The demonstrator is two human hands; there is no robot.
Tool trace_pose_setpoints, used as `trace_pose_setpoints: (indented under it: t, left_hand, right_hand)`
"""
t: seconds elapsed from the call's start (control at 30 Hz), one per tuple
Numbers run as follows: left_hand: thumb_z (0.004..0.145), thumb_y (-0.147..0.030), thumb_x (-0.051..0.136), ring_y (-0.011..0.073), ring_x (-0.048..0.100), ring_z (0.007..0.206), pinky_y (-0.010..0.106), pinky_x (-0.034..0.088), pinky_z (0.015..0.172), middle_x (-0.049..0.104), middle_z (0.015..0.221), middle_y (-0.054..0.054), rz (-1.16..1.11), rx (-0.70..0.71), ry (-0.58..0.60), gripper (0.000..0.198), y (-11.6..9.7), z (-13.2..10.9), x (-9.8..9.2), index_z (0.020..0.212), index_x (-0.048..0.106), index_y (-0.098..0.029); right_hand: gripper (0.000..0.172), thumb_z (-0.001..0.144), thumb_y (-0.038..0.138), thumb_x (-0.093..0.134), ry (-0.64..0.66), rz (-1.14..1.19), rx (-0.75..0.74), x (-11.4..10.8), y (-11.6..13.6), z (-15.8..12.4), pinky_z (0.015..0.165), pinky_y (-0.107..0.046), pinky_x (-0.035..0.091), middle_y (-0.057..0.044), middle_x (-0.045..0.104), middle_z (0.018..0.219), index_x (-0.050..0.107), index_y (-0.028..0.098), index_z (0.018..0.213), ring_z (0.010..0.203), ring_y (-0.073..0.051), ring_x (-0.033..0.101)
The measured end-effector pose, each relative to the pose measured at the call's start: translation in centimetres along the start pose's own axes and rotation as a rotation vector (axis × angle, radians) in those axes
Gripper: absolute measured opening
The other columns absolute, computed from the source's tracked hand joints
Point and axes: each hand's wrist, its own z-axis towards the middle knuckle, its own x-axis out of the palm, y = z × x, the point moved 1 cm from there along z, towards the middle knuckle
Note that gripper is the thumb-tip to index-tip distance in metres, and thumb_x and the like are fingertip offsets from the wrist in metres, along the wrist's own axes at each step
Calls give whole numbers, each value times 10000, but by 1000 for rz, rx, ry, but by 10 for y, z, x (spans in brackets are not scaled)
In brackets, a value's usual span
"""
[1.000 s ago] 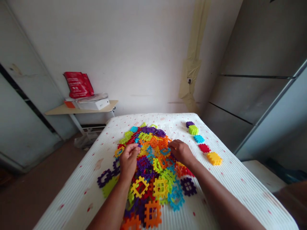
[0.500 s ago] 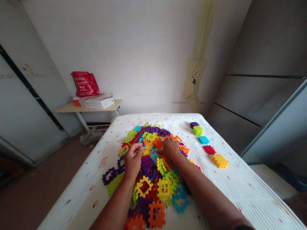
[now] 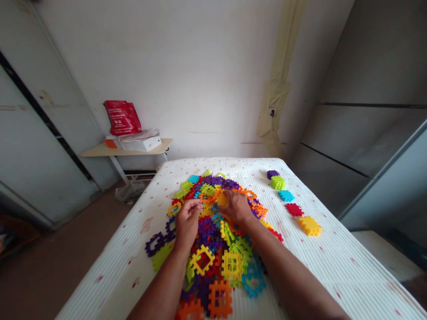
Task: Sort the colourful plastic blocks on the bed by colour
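Observation:
A heap of toothed plastic building tiles (image 3: 207,226) in purple, yellow, orange, green, blue and red lies on the covered bed; some have window-like openings. My right hand (image 3: 237,207) reaches into the upper part of the heap, its fingers closed on a yellow building tile (image 3: 223,199). At the heap's left side is my left hand (image 3: 187,218), fingers curled and pinched together above the tiles. Whatever its fingertips hold, if anything, is too small to make out. Near the wrists lie a yellow frame tile (image 3: 202,260) and an orange window tile (image 3: 220,298).
On the right of the bed, small tile stacks form a line: purple (image 3: 272,174), green (image 3: 278,182), blue (image 3: 286,196), red (image 3: 294,209) and yellow (image 3: 310,226). A side table (image 3: 100,151) at back left carries a white box (image 3: 142,143) and a red bag (image 3: 122,118).
My right hand has taken hold of a yellow tile in the upper heap, where an orange one showed before. My left hand has stayed nearly in place. The view has shifted slightly.

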Motion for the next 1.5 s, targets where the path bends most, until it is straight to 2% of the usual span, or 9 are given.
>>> trace_pose_setpoints:
  t: [0.13, 0.23, 0.37, 0.6, 0.83, 1.07, 1.23, 1.37, 1.5]
  left_hand:
    - [683, -387, 638, 185, 645, 741, 319, 506, 739, 689, 811, 62, 10, -13, 23, 293, -5, -2, 1, 866, 639, -158]
    - [692, -429, 632, 184, 641, 710, 304, 508, 702, 682, 749, 49, 2, -17, 49, 306, -13, -5, 3, 847, 652, -166]
    - [699, -452, 631, 165, 622, 658, 263, 497, 627, 665, 700, 29, 7, -2, 50, 301, -19, -8, 4, 802, 654, -170]
    - [660, -369, 662, 155, 624, 680, 254, 488, 624, 680, 786, 30, -56, -61, 99, 313, -16, -5, 2, 894, 644, -163]
    - [664, -342, 660, 113, 574, 551, 226, 454, 547, 616, 691, -19, -123, -81, 16, 267, -6, -2, -1, 847, 554, -178]
    - [654, -374, 694, 99, 513, 565, 196, 407, 528, 557, 637, -34, -133, -55, 3, 274, 0, 0, -1, 792, 565, -176]
    - [618, -402, 723, 115, 545, 606, 212, 441, 568, 605, 690, -13, -131, -65, 42, 337, -3, -1, 0, 825, 583, -175]
    - [675, -452, 677, 144, 597, 644, 251, 487, 619, 649, 745, 5, -82, -51, 94, 385, -9, -5, 1, 951, 603, -193]
    - [700, -465, 647, 176, 628, 645, 290, 505, 619, 650, 702, 8, -88, -33, 101, 431, -7, -3, 0, 1020, 583, -183]
  right_hand:
    - [445, 743, 312, 633, -26, 408, -170, -12, 3, -1, 851, -302, 461, -73, 652, 1092, 582, 177, 1164, 968, -194, 608]
    - [512, 696, 260, 664, -11, 554, -239, -16, 8, -4, 857, -321, 473, -67, 651, 1078, 571, 175, 1192, 954, -190, 609]
    - [596, 649, 167, 678, -21, 510, -340, -22, 17, -10, 934, -371, 441, -84, 610, 1169, 545, 196, 1229, 1054, -211, 565]
    - [667, 656, 42, 577, -2, 432, -503, -26, 27, -15, 1004, -380, 388, -73, 564, 1241, 467, 210, 1291, 1177, -198, 480]
    - [546, 697, 141, 593, -187, 376, -411, -21, 28, -15, 976, -409, 398, -109, 556, 1214, 499, 185, 1234, 1158, -236, 483]
    - [438, 805, 335, 595, -159, 140, -397, -18, 45, -23, 897, -417, 412, -133, 574, 1128, 516, 161, 1199, 1045, -254, 493]
    - [515, 788, 415, 595, -176, 77, -372, -17, 44, -30, 885, -403, 407, -120, 571, 1110, 499, 149, 1218, 1015, -257, 484]
    - [521, 757, 425, 598, -234, 50, -272, -26, 28, -43, 883, -413, 396, -106, 576, 1089, 520, 159, 1198, 999, -263, 489]
    - [467, 767, 395, 583, -340, 32, -90, -44, -18, -67, 872, -399, 396, -108, 583, 1081, 549, 166, 1173, 980, -254, 515]
